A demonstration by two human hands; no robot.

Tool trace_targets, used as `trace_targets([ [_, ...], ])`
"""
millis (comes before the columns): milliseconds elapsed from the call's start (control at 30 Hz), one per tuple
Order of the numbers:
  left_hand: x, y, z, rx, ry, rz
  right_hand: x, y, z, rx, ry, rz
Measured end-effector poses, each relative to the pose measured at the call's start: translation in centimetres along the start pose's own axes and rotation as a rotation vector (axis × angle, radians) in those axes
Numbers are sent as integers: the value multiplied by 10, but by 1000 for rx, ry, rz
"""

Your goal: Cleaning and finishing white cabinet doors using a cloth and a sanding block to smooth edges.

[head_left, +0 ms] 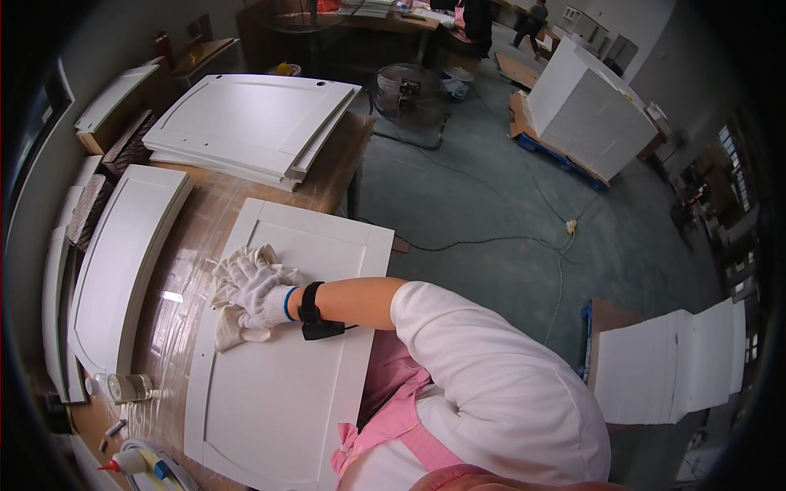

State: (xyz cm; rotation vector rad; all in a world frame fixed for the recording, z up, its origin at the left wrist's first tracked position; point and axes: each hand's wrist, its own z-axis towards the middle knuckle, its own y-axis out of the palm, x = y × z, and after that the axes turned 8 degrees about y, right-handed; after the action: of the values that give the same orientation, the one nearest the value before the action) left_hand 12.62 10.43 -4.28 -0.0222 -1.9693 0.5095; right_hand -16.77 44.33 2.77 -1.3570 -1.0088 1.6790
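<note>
The right hand, in a white knitted glove with blue cuff edge, is on a crumpled off-white cloth. Its fingers mix with the folds, so I cannot tell if they are closed on it. The left hand is out of view. The cloth lies on the left part of a flat white panel with a recessed centre, which rests on a brown bench under clear film. Beyond it is a stack of white panels; to the left stands a curved white panel, near a clear bottle.
</note>
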Motion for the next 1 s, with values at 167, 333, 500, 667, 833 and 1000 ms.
trace_targets([
  [167,-35,-31,-11,-17,-19,33,10,-8,-5,-4,39,-24],
  [333,26,-25,-40,67,-91,94,-2,-7,4,-20,16,-15],
  [500,-13,-40,-30,-81,168,484,0,-12,1,-37,30,-27],
  [667,-50,-54,-19,-216,417,731,-3,-12,3,-55,39,-40],
  [833,-34,-53,-25,-284,558,989,-1,-19,-5,-75,42,-50],
  [1000,-31,-47,-26,-199,491,792,-1,-23,-7,-88,49,-61],
])
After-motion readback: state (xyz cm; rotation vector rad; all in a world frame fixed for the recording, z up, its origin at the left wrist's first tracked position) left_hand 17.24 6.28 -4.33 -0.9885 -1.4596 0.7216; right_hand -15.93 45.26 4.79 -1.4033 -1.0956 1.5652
